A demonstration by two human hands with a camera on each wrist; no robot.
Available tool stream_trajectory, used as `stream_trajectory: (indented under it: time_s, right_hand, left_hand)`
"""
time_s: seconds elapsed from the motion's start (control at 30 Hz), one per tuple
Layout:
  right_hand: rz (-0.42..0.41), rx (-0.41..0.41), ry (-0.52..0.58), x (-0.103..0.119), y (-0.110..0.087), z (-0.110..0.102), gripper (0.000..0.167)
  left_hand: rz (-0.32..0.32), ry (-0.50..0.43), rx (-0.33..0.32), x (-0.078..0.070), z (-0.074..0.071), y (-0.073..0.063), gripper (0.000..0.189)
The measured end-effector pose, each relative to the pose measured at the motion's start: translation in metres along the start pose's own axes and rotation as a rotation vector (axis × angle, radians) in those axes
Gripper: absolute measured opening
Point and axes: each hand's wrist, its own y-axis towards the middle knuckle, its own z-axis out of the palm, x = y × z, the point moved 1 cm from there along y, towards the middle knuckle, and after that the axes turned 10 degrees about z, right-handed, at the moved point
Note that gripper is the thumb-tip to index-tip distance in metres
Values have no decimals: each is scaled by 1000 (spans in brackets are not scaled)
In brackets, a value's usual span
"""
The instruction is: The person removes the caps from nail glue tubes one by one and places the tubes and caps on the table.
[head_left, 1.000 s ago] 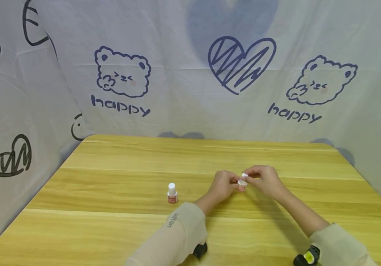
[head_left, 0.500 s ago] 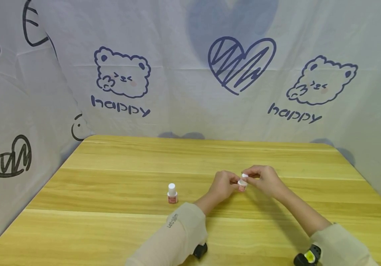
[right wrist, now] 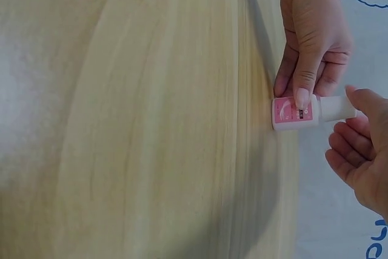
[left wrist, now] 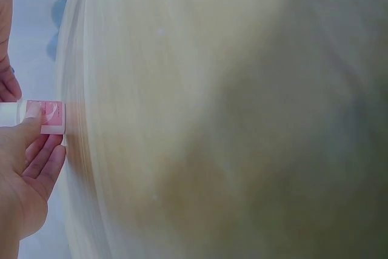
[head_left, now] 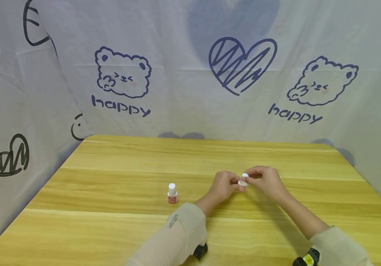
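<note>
A small white bottle with a pink label stands upright at the table's right of centre, between both hands. My left hand grips its labelled body, thumb laid across the label in the left wrist view. The white cap is pinched between thumb and fingers of my right hand. In the right wrist view the cap sits in line with the bottle's neck. A second bottle of the same kind, white-capped with a red-pink label, stands upright to the left of my left hand, touched by neither hand.
The wooden table stretches out around both arms. A white cloth with drawn bears and hearts hangs behind its far edge and along the left side. A black wrist device shows at the right sleeve.
The right hand's fingers have shifted slightly on the cap, showing a little more of its white top. The left hand and both bottles keep their places.
</note>
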Motion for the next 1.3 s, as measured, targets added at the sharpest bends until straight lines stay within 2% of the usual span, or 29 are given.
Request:
stream_trajectory:
  time_s: [0.47, 0.63, 0.9, 1.3]
  right_hand:
    - [-6, -56, 3, -2, -1, 5, 9]
    - [-9, -49, 3, -1, -1, 4, 9]
    - [-13, -27, -3, -1, -1, 2, 10]
    - [-65, 21, -16, 0, 0, -1, 12]
  left_hand:
    - [2, -7, -4, 3, 2, -1, 19]
    - [0, -23, -4, 3, 3, -1, 19]
    - [15, 8, -5, 3, 2, 0, 19]
    - [59, 51, -2, 3, 1, 0, 15]
